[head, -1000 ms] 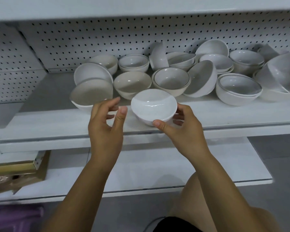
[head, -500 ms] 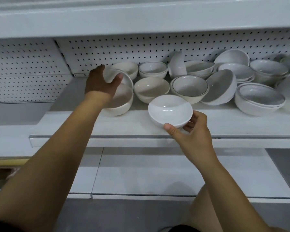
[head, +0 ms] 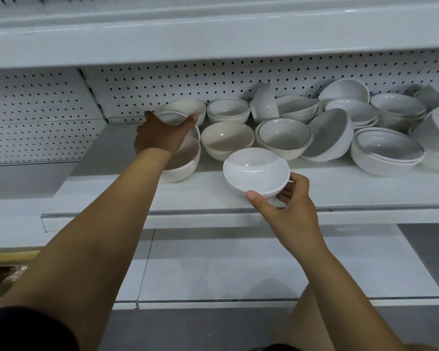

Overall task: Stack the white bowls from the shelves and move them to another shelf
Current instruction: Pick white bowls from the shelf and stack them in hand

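My right hand holds a small white bowl by its near rim, just above the front of the middle shelf. My left hand reaches to the back left of that shelf and grips a tilted white bowl, thumb and fingers around its rim. That bowl leans on a cream bowl below it. Several more white and cream bowls lie across the shelf to the right, some nested, some tipped on their sides.
A pegboard back panel closes the shelf behind, and an upper shelf hangs low overhead. A lower shelf lies beneath my arms. My knee shows at the bottom. A wooden edge sits at far left.
My left hand left the small bowl, reached to the back left and closed on the tilted bowl. My right hand keeps the small bowl almost still. My view has risen and moved closer.
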`<state>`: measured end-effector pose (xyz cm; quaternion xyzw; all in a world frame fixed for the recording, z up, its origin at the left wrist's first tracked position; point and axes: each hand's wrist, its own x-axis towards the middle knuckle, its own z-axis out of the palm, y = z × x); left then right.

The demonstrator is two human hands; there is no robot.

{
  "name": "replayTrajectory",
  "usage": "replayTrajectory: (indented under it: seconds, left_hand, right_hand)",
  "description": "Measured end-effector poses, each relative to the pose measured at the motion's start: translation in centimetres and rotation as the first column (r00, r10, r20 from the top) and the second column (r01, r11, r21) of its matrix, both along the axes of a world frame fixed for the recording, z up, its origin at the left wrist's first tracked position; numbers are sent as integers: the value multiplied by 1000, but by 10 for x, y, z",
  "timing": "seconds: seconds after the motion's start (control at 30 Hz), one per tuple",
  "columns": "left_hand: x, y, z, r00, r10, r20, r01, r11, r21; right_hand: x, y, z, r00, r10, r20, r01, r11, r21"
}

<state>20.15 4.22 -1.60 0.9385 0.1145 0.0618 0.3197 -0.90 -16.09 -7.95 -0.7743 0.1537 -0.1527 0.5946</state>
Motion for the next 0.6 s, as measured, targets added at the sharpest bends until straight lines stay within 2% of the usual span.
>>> replayTrajectory:
  seconds: [0.2, 0.4, 0.6]
  left_hand:
    - [-8, -5, 0, 996, 60, 72, -58, 998, -30]
    - [-16, -10, 3, 968, 64, 242, -60, 998, -25]
    - [-23, -10, 6, 957, 86, 277, -66, 994, -82]
  right_hand:
    - [1, -1, 0, 1000, -2, -4, 2, 1000, 12]
    - [1, -2, -3, 1000, -5, -13, 5, 1000, 3]
    - [0, -3, -2, 1000, 2, -19, -2, 1000, 4]
